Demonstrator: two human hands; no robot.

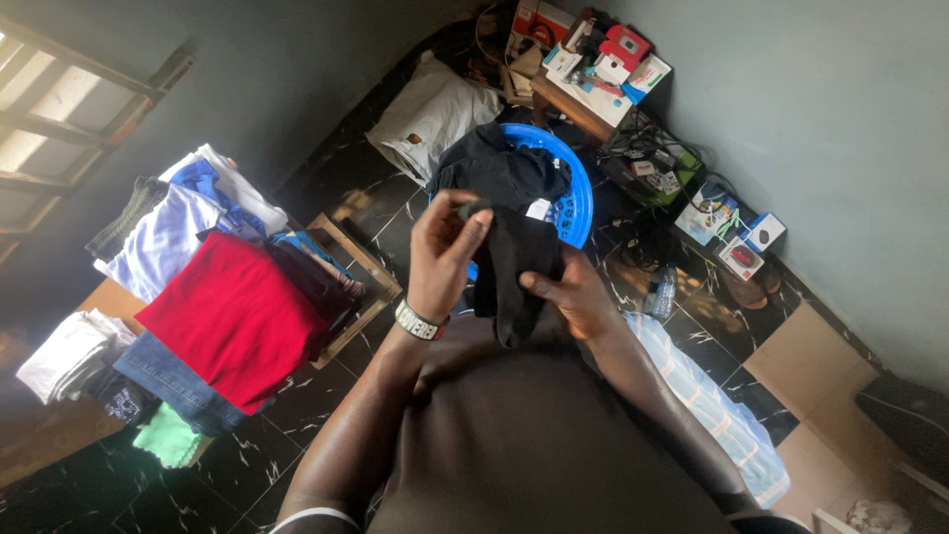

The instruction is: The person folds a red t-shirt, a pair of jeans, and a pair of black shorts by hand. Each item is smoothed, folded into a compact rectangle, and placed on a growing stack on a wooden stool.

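Head view: black garment hangs lengthwise, pointing down

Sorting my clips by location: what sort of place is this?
Probably a room at home, during laundry sorting: a blue laundry basket on the dark tiled floor, folded clothes stacked on a low table, and a pillow by the wall.

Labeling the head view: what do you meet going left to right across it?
White folded cloth → red garment → left hand → black garment → right hand → light blue striped cloth → cardboard sheet.
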